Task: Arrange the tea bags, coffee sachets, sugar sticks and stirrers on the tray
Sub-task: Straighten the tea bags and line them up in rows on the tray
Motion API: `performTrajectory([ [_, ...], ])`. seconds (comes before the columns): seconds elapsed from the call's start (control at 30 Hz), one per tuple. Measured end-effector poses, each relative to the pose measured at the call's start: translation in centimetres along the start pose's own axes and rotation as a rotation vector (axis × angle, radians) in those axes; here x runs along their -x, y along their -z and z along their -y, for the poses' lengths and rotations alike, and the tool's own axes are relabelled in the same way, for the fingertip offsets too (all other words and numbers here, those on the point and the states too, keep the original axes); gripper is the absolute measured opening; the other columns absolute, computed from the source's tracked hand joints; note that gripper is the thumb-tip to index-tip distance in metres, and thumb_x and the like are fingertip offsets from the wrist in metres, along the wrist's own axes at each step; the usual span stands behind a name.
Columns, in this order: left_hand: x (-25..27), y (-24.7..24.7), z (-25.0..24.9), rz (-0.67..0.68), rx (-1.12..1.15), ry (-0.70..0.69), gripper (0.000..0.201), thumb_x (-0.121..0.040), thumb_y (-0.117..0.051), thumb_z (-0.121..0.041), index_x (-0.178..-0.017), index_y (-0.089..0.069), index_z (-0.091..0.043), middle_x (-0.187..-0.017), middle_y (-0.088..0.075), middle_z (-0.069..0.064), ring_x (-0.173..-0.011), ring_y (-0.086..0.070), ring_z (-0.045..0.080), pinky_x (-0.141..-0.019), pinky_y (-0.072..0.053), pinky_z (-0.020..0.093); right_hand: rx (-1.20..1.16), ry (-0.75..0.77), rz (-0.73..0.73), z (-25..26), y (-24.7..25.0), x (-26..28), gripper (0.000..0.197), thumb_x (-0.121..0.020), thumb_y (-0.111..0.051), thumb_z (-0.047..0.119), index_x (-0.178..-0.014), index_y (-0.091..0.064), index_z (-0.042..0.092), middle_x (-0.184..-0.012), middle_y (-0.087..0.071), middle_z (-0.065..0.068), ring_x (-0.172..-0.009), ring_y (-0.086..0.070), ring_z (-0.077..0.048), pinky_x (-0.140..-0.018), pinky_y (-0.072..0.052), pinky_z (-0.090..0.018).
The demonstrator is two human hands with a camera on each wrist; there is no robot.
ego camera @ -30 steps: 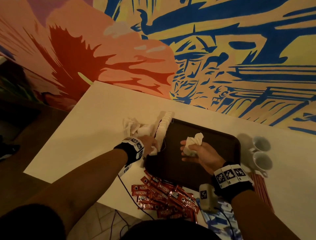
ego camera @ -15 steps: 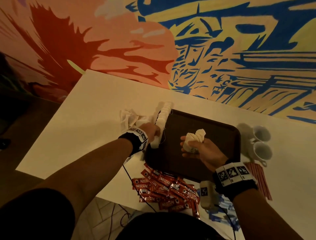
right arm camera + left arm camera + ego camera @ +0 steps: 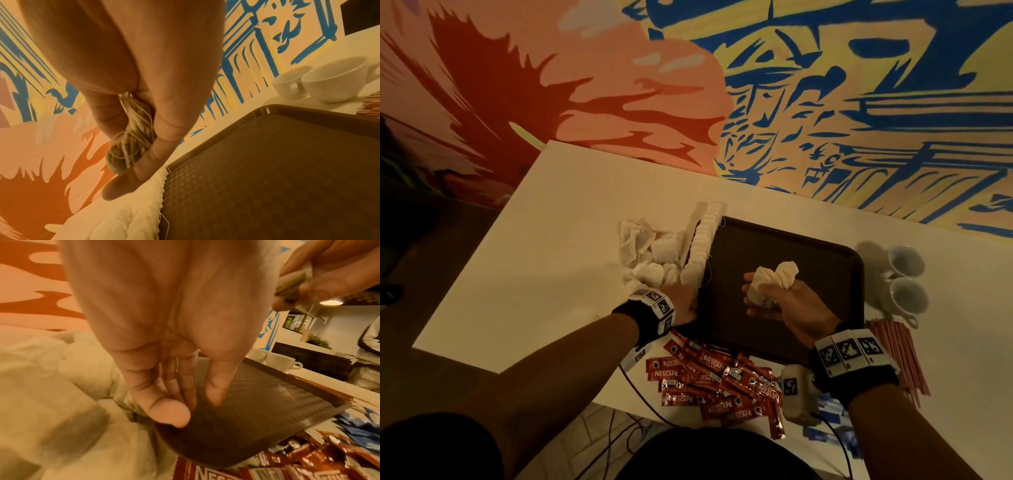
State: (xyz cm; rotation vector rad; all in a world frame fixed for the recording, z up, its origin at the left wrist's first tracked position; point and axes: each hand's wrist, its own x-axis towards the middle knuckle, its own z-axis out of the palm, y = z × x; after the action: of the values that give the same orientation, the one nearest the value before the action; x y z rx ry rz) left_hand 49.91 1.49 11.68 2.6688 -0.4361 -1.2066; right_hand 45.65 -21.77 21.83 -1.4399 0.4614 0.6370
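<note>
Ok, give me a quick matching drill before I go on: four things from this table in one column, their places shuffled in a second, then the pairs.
Things:
1. coffee sachets
2. cups
3. row of tea bags
4. bunch of tea bags

Places:
A. along the tray's left edge
B. in the right hand
C. table, right of the tray
D. table, near side of the tray

Pairs: 1-D, 2-C, 3-A, 4-B

One brown tray (image 3: 808,246), two white cups (image 3: 905,279), one heap of red coffee sachets (image 3: 715,380), one row of tea bags (image 3: 702,246), one bundle of stirrers (image 3: 897,356).
</note>
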Motion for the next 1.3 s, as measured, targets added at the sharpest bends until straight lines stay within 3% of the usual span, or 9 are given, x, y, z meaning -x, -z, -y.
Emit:
performTrajectory([
  [0.17,-0.4,0.1,-0.1,-0.059,0.039,0.054,0.037,-0.095,-0.059,-0.033,-0.127,-0.064,-0.015,-0.124,-0.064,0.005,-0.112,-0.062,0.026,-0.097,-0.052,0.038,-0.019,0.017,0.007,0.2,-0.1,0.1,0.024,-0.104,-0.050,0.008,-0.121,-0.068,0.010,-0.120,-0.068,-0.019,-0.106,-0.068,-0.030,-0.086,-0.060,-0.042],
  [0.43,1.0,1.0,-0.4,-0.093,0.079,0.048,0.035,-0.096,-0.057,-0.036,-0.122,-0.068,-0.015,-0.123,-0.065,0.005,-0.109,-0.063,0.026,-0.094,-0.052,0.037,-0.106,0.037,0.022,0.2,0.1,0.7,0.030,-0.100,-0.055,0.002,-0.129,-0.059,0.008,-0.117,-0.072,-0.018,-0.111,-0.069,-0.033,-0.083,-0.061,-0.041],
  [0.57,3.8,3.1,-1.6,-0.233,0.241,-0.012,0.032,-0.094,-0.061,-0.040,-0.116,-0.069,-0.018,-0.118,-0.068,0.000,-0.108,-0.062,0.019,-0.096,-0.050,0.033,-0.173,0.076,0.020,0.9,0.4,1.4,0.029,-0.099,-0.059,0.004,-0.126,-0.056,0.013,-0.113,-0.074,-0.015,-0.108,-0.071,-0.029,-0.086,-0.061,-0.043],
  [0.73,8.6,6.5,-5.2,-0.446,0.618,-0.117,0.029,-0.094,-0.065,-0.039,-0.119,-0.068,-0.025,-0.119,-0.066,-0.007,-0.098,-0.065,0.011,-0.074,-0.048,0.015,-0.291,0.128,0.005,2.7,0.7,2.8,0.036,-0.092,-0.068,0.004,-0.126,-0.059,0.008,-0.121,-0.068,-0.014,-0.109,-0.069,-0.029,-0.082,-0.063,-0.041],
  [0.83,11.4,7.7,-8.1,-0.447,0.817,-0.219,0.029,-0.094,-0.067,-0.034,-0.121,-0.067,-0.024,-0.115,-0.067,-0.007,-0.093,-0.069,0.016,-0.065,-0.054,0.019,-0.311,0.197,0.044,3.7,0.9,4.1,0.029,-0.091,-0.068,0.002,-0.120,-0.063,0.007,-0.113,-0.072,-0.011,-0.101,-0.073,-0.024,-0.077,-0.063,-0.037],
  [0.93,13.2,7.9,-10.5,-0.409,0.884,-0.297,0.028,-0.093,-0.069,-0.028,-0.120,-0.067,-0.024,-0.109,-0.069,-0.007,-0.093,-0.069,0.012,-0.071,-0.055,0.020,-0.286,0.251,0.073,4.2,1.6,5.4,0.026,-0.090,-0.070,0.003,-0.116,-0.067,0.008,-0.108,-0.077,-0.010,-0.096,-0.075,-0.024,-0.073,-0.063,-0.035],
  [1.07,13.9,7.2,-13.2,-0.425,0.963,-0.337,0.021,-0.089,-0.074,-0.025,-0.110,-0.069,-0.020,-0.097,-0.071,-0.006,-0.092,-0.069,0.013,-0.078,-0.058,0.033,-0.194,0.310,0.061,4.2,2.8,6.9,0.028,-0.086,-0.077,0.009,-0.112,-0.069,0.008,-0.108,-0.076,-0.012,-0.096,-0.075,-0.026,-0.070,-0.063,-0.034],
  [1.2,14.5,6.1,-15.7,-0.492,0.961,-0.338,0.010,-0.090,-0.073,-0.021,-0.092,-0.065,-0.016,-0.088,-0.071,0.002,-0.082,-0.067,0.015,-0.073,-0.055,0.033,-0.133,0.329,0.046,3.7,4.2,8.2,0.033,-0.083,-0.081,0.017,-0.111,-0.068,0.007,-0.101,-0.077,-0.010,-0.090,-0.075,-0.022,-0.065,-0.060,-0.032],
  [1.3,15.1,5.2,-17.0,-0.481,0.920,-0.328,0.009,-0.090,-0.073,-0.020,-0.095,-0.066,-0.018,-0.096,-0.072,0.009,-0.079,-0.067,0.014,-0.070,-0.055,0.030,-0.060,0.363,0.042,3.0,5.3,9.3,0.026,-0.083,-0.082,0.024,-0.104,-0.073,0.012,-0.093,-0.078,-0.007,-0.084,-0.073,-0.020,-0.062,-0.058,-0.031],
])
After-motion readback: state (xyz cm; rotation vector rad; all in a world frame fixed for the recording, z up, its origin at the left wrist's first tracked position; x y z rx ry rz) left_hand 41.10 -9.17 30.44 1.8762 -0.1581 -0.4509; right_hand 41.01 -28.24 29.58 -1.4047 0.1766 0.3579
